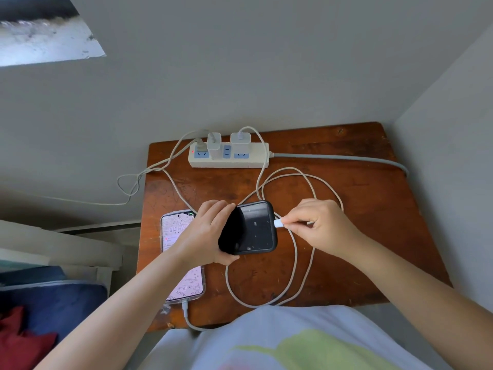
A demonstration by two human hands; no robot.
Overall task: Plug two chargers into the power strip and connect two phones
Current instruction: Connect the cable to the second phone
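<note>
You're in a home room corner: small scratched brown wooden table (346,209) against plain grey walls (240,62), folded navy and red fabric (40,311) beside it.

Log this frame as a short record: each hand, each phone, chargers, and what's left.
left hand: grips black phone, lifted off the table
right hand: pinches white plug at the black phone's edge; whether seated, cannot tell
lit phone: flat on table, cable plugged in, screen on
chargers: two white ones in the power strip
left to do: confirm black phone's connection
</note>
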